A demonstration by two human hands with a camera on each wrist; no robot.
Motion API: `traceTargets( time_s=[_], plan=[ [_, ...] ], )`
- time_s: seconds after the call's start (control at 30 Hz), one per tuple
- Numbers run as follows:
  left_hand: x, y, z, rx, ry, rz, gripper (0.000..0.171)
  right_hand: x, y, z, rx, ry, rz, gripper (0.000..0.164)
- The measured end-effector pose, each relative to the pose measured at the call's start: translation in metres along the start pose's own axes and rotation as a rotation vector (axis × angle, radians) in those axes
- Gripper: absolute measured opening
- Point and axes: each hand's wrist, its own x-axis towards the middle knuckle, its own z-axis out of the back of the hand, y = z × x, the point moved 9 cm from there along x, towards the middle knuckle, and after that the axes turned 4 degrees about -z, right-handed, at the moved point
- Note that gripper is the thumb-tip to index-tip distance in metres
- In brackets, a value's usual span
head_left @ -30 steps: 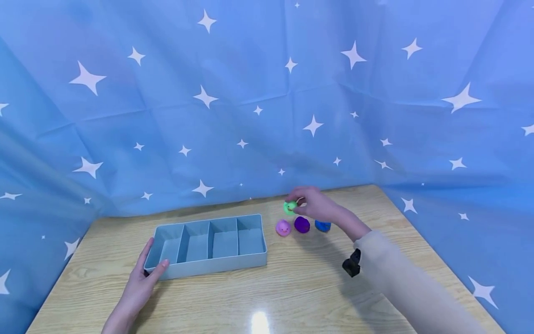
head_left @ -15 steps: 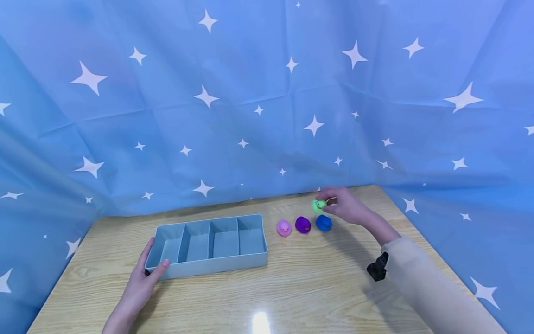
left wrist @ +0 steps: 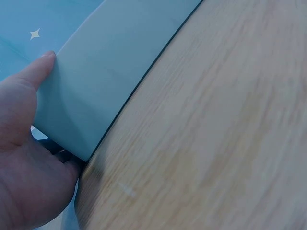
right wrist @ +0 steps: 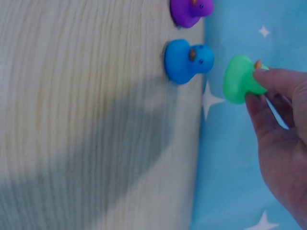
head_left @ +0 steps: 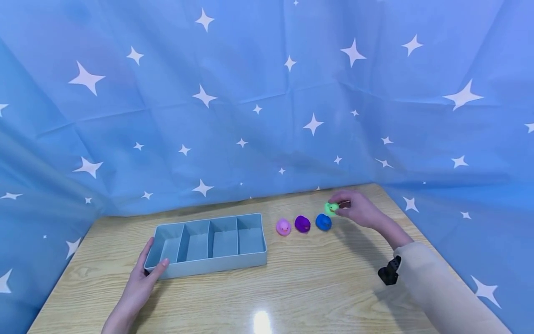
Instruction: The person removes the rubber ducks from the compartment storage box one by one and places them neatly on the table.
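Observation:
My right hand (head_left: 354,208) pinches a green rubber duck (right wrist: 238,79) between thumb and fingers, behind and to the right of a blue rubber duck (head_left: 323,222). In the right wrist view the green duck is raised off the wooden surface. A purple rubber duck (head_left: 302,224) and a pink rubber duck (head_left: 283,227) stand left of the blue one, in a row. With its thumb on the front wall and its fingers behind the left end, my left hand (head_left: 139,280) grips a blue-grey tray (head_left: 212,266) divided into compartments, all of them bare.
The wooden table (head_left: 292,297) carries the tray on its left side and the ducks at the back right. A blue curtain with white stars (head_left: 250,116) hangs behind and along both sides. A black wrist camera (head_left: 390,271) sits at the right sleeve.
My right hand has carried the green duck rightward, from behind the pink and purple ducks to beyond the blue duck, uncovering the blue one. The left hand and tray have stayed in place.

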Motion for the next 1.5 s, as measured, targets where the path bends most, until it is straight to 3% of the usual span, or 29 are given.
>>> traceTargets(
  time_s=[0.4, 0.77, 1.0, 1.5],
  plan=[
    [-0.001, -0.002, 0.000, 0.002, -0.005, -0.013, 0.094, -0.010, -0.033, 0.006, -0.004, 0.005, -0.062, 0.028],
    [-0.003, -0.003, 0.001, 0.002, -0.006, -0.019, 0.094, -0.015, -0.053, -0.005, 0.001, 0.032, -0.107, 0.028],
    [-0.002, -0.004, 0.000, -0.007, -0.014, -0.044, 0.093, -0.015, -0.055, -0.012, -0.021, 0.029, -0.096, 0.028],
    [-0.001, -0.002, -0.002, -0.008, 0.003, -0.005, 0.093, -0.018, -0.060, -0.014, 0.009, 0.030, -0.116, 0.030]
  ],
)
